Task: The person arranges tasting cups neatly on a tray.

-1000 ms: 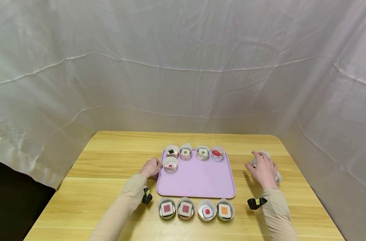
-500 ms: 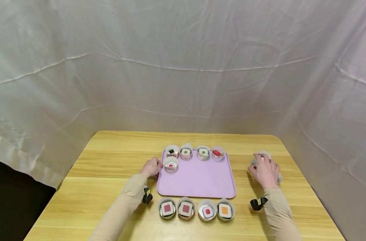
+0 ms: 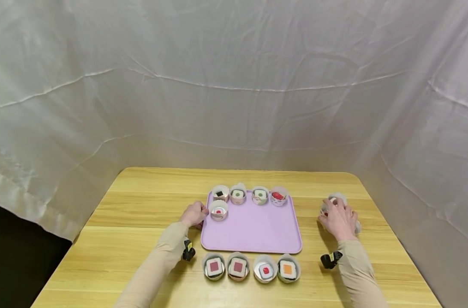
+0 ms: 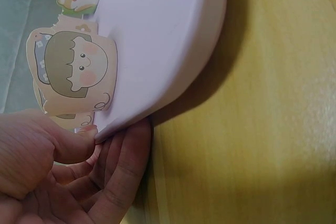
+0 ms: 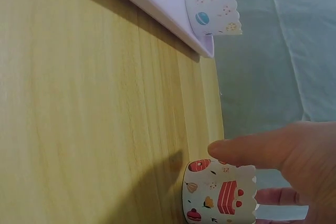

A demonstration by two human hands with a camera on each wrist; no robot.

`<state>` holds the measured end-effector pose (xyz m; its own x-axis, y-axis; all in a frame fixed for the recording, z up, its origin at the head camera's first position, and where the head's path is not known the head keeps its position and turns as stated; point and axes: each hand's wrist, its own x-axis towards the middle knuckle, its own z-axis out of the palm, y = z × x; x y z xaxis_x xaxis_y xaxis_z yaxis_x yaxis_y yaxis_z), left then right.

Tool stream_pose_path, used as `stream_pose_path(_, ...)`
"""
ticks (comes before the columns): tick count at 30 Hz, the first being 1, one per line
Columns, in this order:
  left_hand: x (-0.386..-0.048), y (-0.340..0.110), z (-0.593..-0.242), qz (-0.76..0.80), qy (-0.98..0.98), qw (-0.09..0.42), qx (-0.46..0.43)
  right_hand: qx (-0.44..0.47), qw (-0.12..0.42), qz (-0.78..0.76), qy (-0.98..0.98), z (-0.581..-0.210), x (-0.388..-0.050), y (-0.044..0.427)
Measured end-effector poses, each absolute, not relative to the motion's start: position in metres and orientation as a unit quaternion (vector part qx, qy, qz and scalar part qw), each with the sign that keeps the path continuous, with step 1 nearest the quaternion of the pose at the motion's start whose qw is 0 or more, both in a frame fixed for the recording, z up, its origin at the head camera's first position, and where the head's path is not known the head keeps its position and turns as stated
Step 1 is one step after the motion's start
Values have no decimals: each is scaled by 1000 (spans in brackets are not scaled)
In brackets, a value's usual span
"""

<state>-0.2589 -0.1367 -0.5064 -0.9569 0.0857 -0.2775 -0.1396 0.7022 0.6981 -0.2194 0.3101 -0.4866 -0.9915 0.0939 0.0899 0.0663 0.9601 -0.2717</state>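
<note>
In the head view, my left hand (image 3: 194, 214) grips the left rim of a lilac tray (image 3: 253, 235). The left wrist view shows the thumb on top of the rim and curled fingers beneath. A paper baking cup with a cartoon face (image 4: 81, 69) stands on the tray beside that thumb. On the right side of the table, my right hand (image 3: 338, 220) holds a white baking cup with cake prints (image 5: 220, 192). Its thumb lies along the cup's side, and its other fingers are partly hidden behind the cup. Something red shows inside that cup in the head view.
Several baking cups holding sushi-like pieces, such as one with a red piece (image 3: 278, 196), stand along the tray's far and left edges. A row in front includes a cup with an orange-topped piece (image 3: 287, 269). More cups (image 3: 339, 198) sit behind and beside my right hand.
My right hand has shifted slightly to the right, and its thumb and fingers have closed in on the cup. The left hand and the tray stay almost still.
</note>
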Motion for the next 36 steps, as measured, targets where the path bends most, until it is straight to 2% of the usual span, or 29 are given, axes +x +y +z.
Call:
stream_pose_path(23,-260,-139,-510,391,910,141,-8,-43,50,150,-987,-491,-223,311)
stream_pose_path(36,-261,-138,-510,389,910,143,-14,-39,80,146,-985,-495,-223,308)
